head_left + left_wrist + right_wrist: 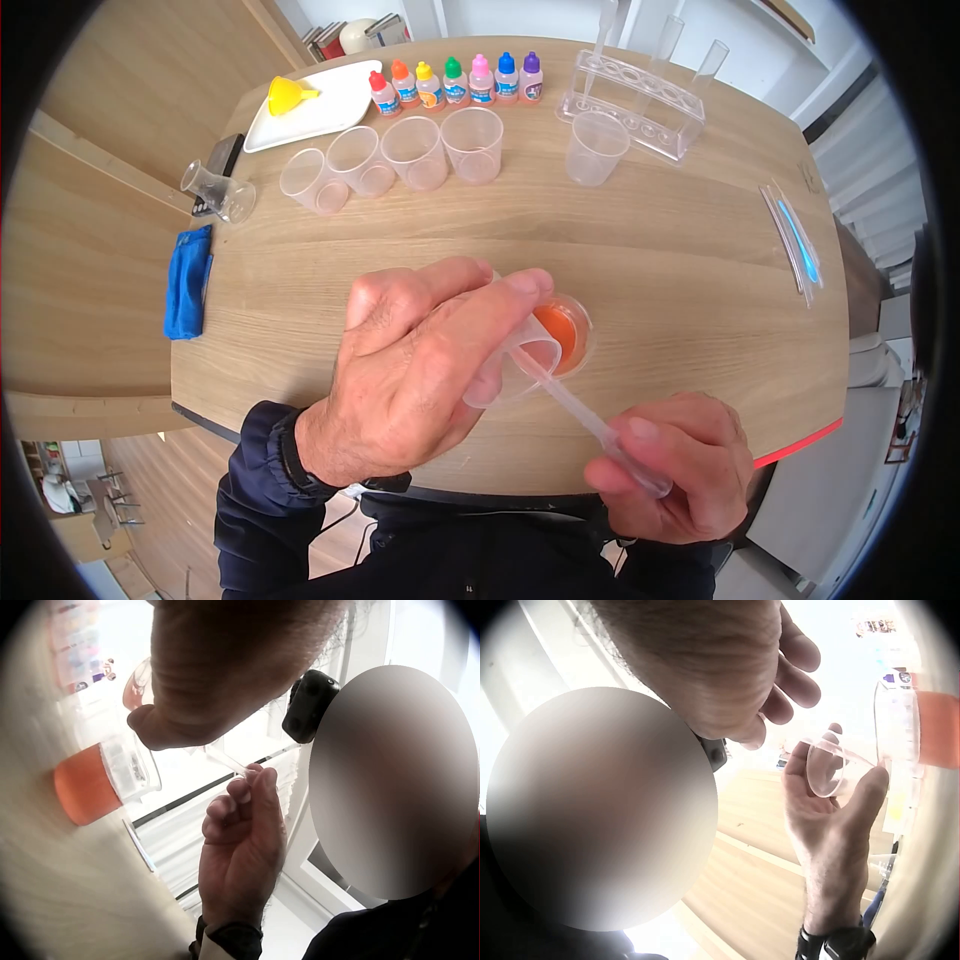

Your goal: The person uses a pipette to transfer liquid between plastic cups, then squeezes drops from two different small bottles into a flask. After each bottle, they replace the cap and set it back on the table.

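Observation:
My left hand (410, 370) grips a small clear cup (538, 354), tilted with its mouth toward my right hand. Between thumb and fingers, my right hand (685, 465) pinches the bulb of a clear plastic pipette (580, 410), whose stem reaches into the tilted cup. Just beyond the cup stands a clear beaker with orange liquid (567, 335), partly hidden by my left hand in the head view. The left wrist view shows the orange liquid (88, 784) filling the beaker's lower part. In the right wrist view my left hand (832, 817) is curled round the cup (826, 766).
Several clear cups (415, 152) line the back, with colored dropper bottles (455, 82) behind. A white tray (330, 110) holds a yellow funnel (288, 96). At back right is a test tube rack (640, 100). A flask (225, 195) and blue cloth (188, 283) lie left, wrapped sticks (793, 243) right.

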Demonstrator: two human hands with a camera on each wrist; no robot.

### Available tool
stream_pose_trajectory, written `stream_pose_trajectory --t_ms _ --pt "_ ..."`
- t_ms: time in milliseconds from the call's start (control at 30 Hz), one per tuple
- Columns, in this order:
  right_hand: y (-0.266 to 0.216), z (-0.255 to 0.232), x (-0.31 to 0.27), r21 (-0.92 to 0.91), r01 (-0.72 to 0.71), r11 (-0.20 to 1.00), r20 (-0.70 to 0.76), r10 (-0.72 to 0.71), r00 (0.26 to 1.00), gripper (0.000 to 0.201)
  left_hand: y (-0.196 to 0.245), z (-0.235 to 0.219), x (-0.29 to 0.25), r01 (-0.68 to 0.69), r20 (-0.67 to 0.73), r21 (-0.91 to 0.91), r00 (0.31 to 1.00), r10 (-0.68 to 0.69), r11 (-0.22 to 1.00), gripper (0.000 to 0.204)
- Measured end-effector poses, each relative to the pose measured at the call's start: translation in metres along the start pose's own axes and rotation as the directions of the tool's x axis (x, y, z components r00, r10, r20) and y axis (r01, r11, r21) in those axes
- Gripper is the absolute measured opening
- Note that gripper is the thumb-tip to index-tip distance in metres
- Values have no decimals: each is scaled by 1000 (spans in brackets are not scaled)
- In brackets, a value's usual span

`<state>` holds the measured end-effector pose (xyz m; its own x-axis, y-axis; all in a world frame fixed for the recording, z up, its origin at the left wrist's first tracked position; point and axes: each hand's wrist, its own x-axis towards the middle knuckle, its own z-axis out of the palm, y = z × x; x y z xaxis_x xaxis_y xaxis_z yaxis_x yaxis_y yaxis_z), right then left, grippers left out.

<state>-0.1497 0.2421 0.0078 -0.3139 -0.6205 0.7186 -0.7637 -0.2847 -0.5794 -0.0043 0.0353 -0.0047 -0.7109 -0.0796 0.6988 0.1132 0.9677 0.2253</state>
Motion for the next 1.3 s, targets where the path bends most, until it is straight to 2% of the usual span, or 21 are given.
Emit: stream_pose_trajectory --t_ms 67,167,300,567,800,933,1000,1100,1300 --pt "-2 -2 -3 -8 -23 1000 34 23 999 43 0 0 0 1 0 3 1000 -1 1000 67" --pt "0 1 1 10 -8 1000 -15 8 1000 47 0 0 0 5 -1 2 1000 -5 1000 65" --pt "-3 -1 0 -2 -31 1000 -10 31 999 49 2 -8 0 38 107 28 993 -41 999 73" --pt "-3 -2 -1 -8 -43 999 -3 43 999 50 3 -8 0 50 108 28 993 -53 998 73" --pt "5 -12 -18 117 3 993 -140 14 990 45 -5 -10 0 102 104 43 989 -106 994 76" --pt "8 -18 -19 173 13 985 -266 34 963 45 -18 -11 0 238 121 65 962 -244 969 75" --pt "9 -21 -15 158 5 987 -254 36 967 44 -25 -7 -4 311 93 18 946 -312 950 75" --pt "10 -30 -15 71 -61 996 -161 71 984 37 -33 -4 -7 347 87 -8 934 -345 938 77" --pt "7 -22 -10 18 -86 996 -129 87 988 33 -31 1 -3 418 66 -106 908 -414 902 72"
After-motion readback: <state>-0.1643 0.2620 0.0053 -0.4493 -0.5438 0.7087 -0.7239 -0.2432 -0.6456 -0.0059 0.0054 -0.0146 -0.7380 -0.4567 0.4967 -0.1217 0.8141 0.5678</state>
